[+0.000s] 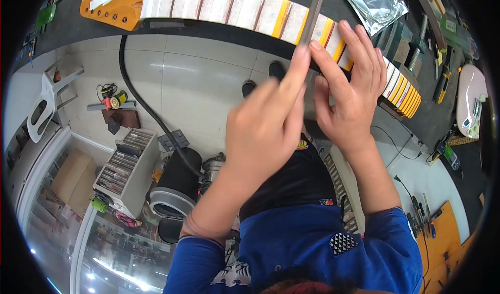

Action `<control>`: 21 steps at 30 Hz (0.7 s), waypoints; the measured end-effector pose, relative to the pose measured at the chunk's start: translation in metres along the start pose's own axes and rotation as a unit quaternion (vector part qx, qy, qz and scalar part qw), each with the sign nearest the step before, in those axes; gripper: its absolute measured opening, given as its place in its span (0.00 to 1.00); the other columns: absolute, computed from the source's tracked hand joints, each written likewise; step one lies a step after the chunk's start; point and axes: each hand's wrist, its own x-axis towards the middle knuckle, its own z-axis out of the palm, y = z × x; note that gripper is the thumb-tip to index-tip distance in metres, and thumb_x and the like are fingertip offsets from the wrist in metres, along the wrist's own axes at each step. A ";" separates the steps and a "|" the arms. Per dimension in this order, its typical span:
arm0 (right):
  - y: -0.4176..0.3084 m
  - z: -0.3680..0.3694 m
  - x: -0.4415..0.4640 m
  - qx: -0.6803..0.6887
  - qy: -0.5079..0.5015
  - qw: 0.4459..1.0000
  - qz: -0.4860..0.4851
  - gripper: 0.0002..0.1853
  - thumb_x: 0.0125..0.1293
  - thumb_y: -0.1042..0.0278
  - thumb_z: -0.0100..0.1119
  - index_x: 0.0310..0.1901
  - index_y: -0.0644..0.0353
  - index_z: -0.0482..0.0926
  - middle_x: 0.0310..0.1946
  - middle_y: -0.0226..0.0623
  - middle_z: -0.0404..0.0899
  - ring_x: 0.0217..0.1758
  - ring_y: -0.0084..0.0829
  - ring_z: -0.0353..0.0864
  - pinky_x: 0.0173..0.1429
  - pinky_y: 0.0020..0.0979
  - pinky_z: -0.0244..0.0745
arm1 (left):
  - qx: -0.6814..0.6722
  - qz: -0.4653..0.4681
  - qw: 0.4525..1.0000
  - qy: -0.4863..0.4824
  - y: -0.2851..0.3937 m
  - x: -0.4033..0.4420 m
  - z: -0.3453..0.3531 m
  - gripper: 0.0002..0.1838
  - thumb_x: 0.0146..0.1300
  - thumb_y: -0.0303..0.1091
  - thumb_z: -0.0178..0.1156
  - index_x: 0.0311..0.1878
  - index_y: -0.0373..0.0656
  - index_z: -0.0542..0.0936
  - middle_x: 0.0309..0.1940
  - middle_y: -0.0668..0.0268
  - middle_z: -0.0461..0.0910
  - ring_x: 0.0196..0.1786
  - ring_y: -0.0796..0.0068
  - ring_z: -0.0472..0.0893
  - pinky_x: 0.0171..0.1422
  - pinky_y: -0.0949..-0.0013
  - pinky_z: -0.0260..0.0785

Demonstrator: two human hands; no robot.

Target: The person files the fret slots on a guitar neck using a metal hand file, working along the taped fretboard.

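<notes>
My left hand [265, 119], a little smeared by motion, is closed around the near end of a slim grey metal file [314, 15], its index finger stretched along it. The file lies across a guitar neck [216, 2] whose fretboard is covered with white and yellow tape between the frets. With fingers extended and apart, my right hand [354, 88] rests at the neck beside the file. Its index fingertip meets the file's edge close to my left fingertip, and its other fingertips lie over the taped fretboard. An orange wooden headstock [112, 10] forms the neck's left end.
A dark workbench [208, 29] carries the neck. Behind and right lie a clear plastic packet [372, 2], a vise [411, 46] and a yellow utility knife [442, 83]. A black hose [140, 109] hangs at left above a black bin [179, 182] and a file rack [125, 171].
</notes>
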 end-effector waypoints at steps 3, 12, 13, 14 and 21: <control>0.002 0.002 0.000 0.000 0.009 1.000 -0.011 0.43 0.53 0.76 0.71 0.75 0.32 0.89 0.84 0.42 0.75 0.88 0.50 0.71 0.90 0.58 0.56 | 0.000 -0.011 1.000 -0.015 -0.004 -0.002 0.000 0.36 0.72 0.20 0.72 0.83 0.46 0.82 0.33 0.60 0.84 0.26 0.61 0.81 0.32 0.59 0.75; 0.006 -0.003 -0.002 -0.009 -0.014 0.999 -0.051 0.38 0.64 0.80 0.66 0.78 0.44 0.85 0.86 0.49 0.71 0.91 0.55 0.66 0.91 0.57 0.55 | -0.013 -0.088 0.995 -0.040 -0.007 -0.167 -0.045 0.34 0.68 0.15 0.73 0.79 0.35 0.83 0.27 0.61 0.80 0.22 0.66 0.77 0.30 0.63 0.71; 0.005 -0.005 -0.002 -0.006 -0.015 0.998 -0.053 0.38 0.64 0.80 0.66 0.78 0.45 0.85 0.86 0.49 0.71 0.91 0.55 0.66 0.91 0.57 0.55 | -0.027 -0.084 0.996 -0.023 -0.013 -0.169 -0.043 0.29 0.73 0.18 0.72 0.77 0.34 0.83 0.26 0.64 0.79 0.22 0.73 0.75 0.29 0.66 0.69; 0.005 -0.004 -0.003 0.026 0.008 0.998 -0.055 0.39 0.62 0.80 0.67 0.77 0.43 0.85 0.86 0.47 0.71 0.91 0.54 0.67 0.91 0.59 0.54 | -0.085 -0.155 0.984 -0.021 -0.015 -0.178 -0.043 0.27 0.75 0.19 0.72 0.75 0.33 0.82 0.26 0.66 0.80 0.22 0.76 0.74 0.29 0.67 0.68; -0.021 -0.039 -0.008 0.128 -0.106 0.971 -0.171 0.41 0.58 0.80 0.67 0.76 0.39 0.86 0.86 0.45 0.71 0.93 0.60 0.61 0.94 0.63 0.48 | -0.400 -0.532 0.736 -0.121 0.000 -0.174 -0.090 0.18 0.86 0.28 0.67 0.71 0.35 0.76 0.30 0.71 0.82 0.26 0.88 0.76 0.31 0.77 0.72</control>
